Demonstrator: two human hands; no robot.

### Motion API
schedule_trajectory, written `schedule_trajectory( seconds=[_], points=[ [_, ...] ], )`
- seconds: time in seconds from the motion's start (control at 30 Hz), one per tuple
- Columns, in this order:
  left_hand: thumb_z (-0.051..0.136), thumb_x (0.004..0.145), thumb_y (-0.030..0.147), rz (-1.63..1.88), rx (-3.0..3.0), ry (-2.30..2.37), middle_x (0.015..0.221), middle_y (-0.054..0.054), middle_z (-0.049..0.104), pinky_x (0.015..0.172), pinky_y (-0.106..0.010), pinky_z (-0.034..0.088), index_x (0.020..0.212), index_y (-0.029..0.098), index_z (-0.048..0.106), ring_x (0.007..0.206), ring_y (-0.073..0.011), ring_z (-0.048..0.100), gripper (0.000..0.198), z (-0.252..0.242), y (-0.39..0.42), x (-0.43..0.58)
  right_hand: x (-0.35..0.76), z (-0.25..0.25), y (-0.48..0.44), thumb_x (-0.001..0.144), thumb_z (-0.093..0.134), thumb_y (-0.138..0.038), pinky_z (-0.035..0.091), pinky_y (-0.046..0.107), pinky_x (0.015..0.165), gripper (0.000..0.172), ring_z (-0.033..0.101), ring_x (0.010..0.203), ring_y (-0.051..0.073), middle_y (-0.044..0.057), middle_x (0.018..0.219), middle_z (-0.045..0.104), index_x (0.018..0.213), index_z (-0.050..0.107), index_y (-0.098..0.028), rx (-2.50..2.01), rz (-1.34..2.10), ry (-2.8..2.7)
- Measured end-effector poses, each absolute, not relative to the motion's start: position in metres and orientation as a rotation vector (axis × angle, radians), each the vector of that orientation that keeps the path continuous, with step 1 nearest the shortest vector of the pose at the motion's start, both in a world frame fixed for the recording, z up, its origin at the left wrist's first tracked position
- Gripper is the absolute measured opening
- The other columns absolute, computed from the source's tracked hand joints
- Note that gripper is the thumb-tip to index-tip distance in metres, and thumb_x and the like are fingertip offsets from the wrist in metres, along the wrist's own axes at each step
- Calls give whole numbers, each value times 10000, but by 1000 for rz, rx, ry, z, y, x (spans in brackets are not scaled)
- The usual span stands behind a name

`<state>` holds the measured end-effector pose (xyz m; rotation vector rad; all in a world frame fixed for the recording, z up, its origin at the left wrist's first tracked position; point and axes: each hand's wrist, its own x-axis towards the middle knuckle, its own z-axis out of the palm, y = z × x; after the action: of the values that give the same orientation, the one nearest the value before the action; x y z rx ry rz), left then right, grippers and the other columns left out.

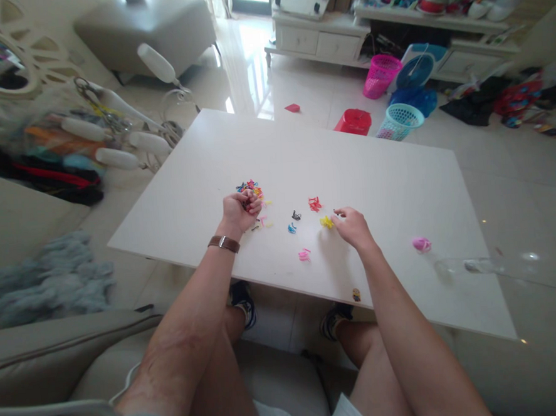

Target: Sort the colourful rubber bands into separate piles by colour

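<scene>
My left hand [243,211] is curled, palm up, around small dark and reddish pieces that look like rubber bands. It hovers by a mixed pile of coloured bands [250,185], hiding part of it. My right hand [353,226] is pinched at the edge of a yellow pile [326,222]; what its fingertips hold is too small to make out. Between the hands lie single-colour piles: red [315,204], black [296,215], blue [292,228] and pink [304,255]. A few loose pink and pale bands are scattered beside my left hand.
The white table [379,170] also carries a purple bundle [421,244], a clear bottle-like object [479,265] at the right and a small yellow-brown figure [356,295] near the front edge. Beyond it stand a red bin [355,121] and a light-blue basket [401,120]. A lamp [130,142] stands left.
</scene>
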<state>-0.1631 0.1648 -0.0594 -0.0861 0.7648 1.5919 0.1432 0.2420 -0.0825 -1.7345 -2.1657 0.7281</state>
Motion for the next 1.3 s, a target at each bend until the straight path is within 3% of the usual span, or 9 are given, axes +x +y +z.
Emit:
schedule_trajectory(
  seconds=[0.1,0.17,0.27,0.37,0.63,1.07,1.13,1.2,1.3],
  points=[
    [545,705,139,1587,-162,786,615,-38,520,369,-185,336,746,159,572,465,-108,453,53,-59,168,-154,135,-70,235,904,587,-291,521,382,1025,268,706,1083,245,122,1142,778,1049,774,-165,-1568,763,-2093],
    [543,790,194,1570,-211,829,667,-76,606,426,-195,432,819,145,619,538,-138,565,95,-59,170,-143,127,-59,227,922,575,-291,542,382,986,240,703,1061,237,102,1095,785,1007,772,-183,-1388,774,-2063],
    [511,877,220,1519,-205,820,842,-164,726,620,-281,586,923,126,667,795,-229,727,188,-59,172,-119,113,-45,211,941,579,-270,543,398,986,203,683,1066,231,74,1073,785,991,770,-225,-1107,719,-2068],
    [459,930,228,1411,-132,734,978,-227,754,754,-349,616,986,83,698,915,-268,750,285,-60,171,-94,101,-39,199,954,584,-242,537,429,996,190,677,1042,234,56,1038,787,977,773,-255,-906,689,-2102],
    [487,937,171,1262,-123,662,695,-89,685,554,-228,521,923,105,705,569,-141,638,228,-63,175,-60,92,-51,196,910,653,-206,499,493,1058,163,650,1148,258,43,1110,788,1000,778,-261,-808,664,-2231],
    [504,902,48,1325,-194,775,639,-36,627,494,-149,468,760,137,598,542,-90,605,192,-60,179,-69,83,-49,193,942,593,-207,483,476,1102,158,653,1182,245,38,1157,776,973,737,-267,-828,664,-2210],
    [537,914,81,1328,-181,813,595,-8,567,411,-130,379,708,163,533,479,-72,539,222,-59,179,-80,85,-47,194,951,577,-210,478,475,1111,167,643,1167,247,44,1151,764,970,731,-273,-875,631,-2149],
    [552,934,125,1335,-148,868,527,45,451,332,-129,213,652,187,446,379,-39,369,307,-57,179,-94,89,-47,196,956,560,-209,493,465,1088,174,639,1137,250,59,1119,753,968,724,-266,-932,613,-2082],
    [504,993,184,1436,-25,1104,455,94,263,325,-166,87,602,217,305,332,-35,201,440,-57,178,-117,94,-51,200,944,557,-198,533,431,1005,167,635,1087,248,66,1045,737,948,715,-252,-997,634,-2060]
  ],
)
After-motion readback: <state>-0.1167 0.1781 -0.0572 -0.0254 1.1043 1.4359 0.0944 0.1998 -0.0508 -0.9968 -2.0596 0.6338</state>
